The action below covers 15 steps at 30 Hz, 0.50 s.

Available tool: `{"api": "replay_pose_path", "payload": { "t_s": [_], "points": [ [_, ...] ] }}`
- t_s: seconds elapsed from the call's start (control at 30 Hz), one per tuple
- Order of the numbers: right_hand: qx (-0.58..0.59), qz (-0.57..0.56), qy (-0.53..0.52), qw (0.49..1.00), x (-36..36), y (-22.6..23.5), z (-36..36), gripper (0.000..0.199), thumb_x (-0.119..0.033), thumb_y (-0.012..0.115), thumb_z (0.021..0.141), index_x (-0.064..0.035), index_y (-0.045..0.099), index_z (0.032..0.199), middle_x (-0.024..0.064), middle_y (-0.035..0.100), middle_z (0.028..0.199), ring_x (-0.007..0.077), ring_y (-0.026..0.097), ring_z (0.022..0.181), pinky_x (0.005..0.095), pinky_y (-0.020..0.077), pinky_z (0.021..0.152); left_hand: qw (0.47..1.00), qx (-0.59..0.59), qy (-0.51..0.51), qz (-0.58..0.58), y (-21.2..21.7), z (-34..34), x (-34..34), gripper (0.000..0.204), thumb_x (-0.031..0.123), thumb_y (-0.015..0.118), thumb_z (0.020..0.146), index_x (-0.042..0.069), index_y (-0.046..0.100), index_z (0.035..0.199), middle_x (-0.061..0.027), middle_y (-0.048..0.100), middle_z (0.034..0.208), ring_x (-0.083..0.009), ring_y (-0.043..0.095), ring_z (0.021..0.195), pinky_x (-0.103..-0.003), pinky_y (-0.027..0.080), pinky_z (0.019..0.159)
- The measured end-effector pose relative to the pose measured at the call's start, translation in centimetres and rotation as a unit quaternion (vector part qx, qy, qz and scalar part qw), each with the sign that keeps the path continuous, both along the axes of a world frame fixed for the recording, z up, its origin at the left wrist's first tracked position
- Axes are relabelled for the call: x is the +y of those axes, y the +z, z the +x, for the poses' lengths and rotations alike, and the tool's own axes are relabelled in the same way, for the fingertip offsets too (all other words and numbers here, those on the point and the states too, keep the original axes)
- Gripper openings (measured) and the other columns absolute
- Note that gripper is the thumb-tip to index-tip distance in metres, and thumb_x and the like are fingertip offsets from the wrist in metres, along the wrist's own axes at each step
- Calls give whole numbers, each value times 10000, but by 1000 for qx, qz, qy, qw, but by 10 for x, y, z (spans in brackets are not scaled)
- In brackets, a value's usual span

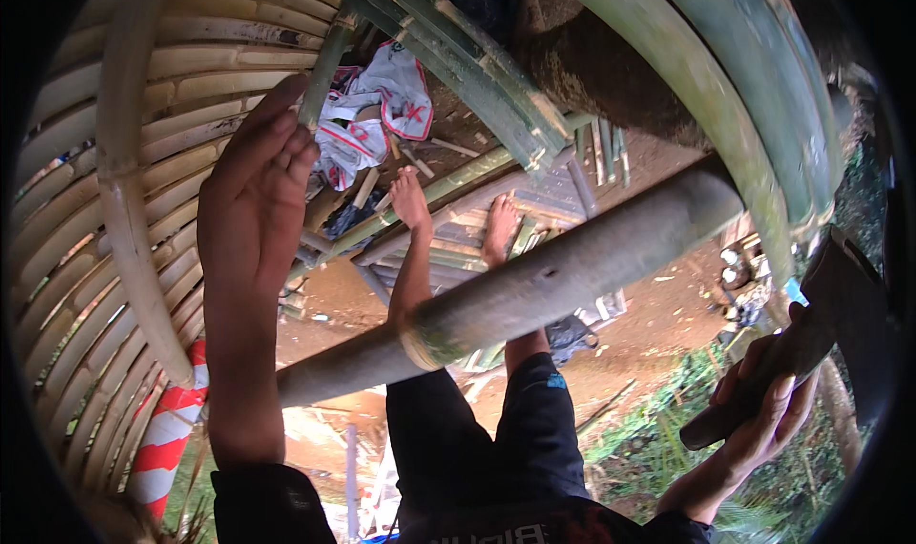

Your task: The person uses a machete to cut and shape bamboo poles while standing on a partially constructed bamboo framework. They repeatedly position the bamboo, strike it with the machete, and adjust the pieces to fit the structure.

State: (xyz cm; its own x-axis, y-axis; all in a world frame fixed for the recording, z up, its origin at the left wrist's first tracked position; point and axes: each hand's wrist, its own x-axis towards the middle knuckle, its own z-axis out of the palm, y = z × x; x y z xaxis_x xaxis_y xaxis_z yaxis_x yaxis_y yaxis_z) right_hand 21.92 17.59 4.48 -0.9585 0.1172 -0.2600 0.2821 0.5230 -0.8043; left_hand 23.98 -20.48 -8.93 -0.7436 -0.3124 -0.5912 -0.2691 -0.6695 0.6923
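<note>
My left hand reaches up with fingers stretched and apart, its fingertips against a thin green bamboo stick beside a wall of split bamboo slats. It holds nothing. At the right edge, my right hand is closed around the dark handle of a chopping tool, whose dark blade points up and right. A thick grey-green bamboo pole crosses in front of my legs. My bare feet rest on bamboo rungs farther off.
A white cloth with red marks lies on the bamboo frame ahead. Curved green bamboo beams arch at upper right. A red-and-white striped object sits at lower left. Brown earth and green plants lie below.
</note>
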Motion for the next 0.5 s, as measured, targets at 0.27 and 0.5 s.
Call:
{"api": "replay_pose_path", "payload": {
  "t_s": [0.27,0.5],
  "points": [
    [-142,-62,-150,976,68,-3,88,756,-487,641,890,53,388,1355,69,512,761,106,488,532,225,413,439,993,-7,-101,-65,43,19,74,549,-68,537,893,-92,347,1407,-106,575,1054,-133,545,903,-248,485,851],
    [-284,-73,-217,931,145,-15,181,457,-211,641,905,43,486,1252,70,597,801,107,555,634,268,448,558,972,-16,-189,-141,77,12,119,650,-129,491,891,-79,213,1477,-158,483,1221,-156,543,1000,-236,506,866]
  ]
}}
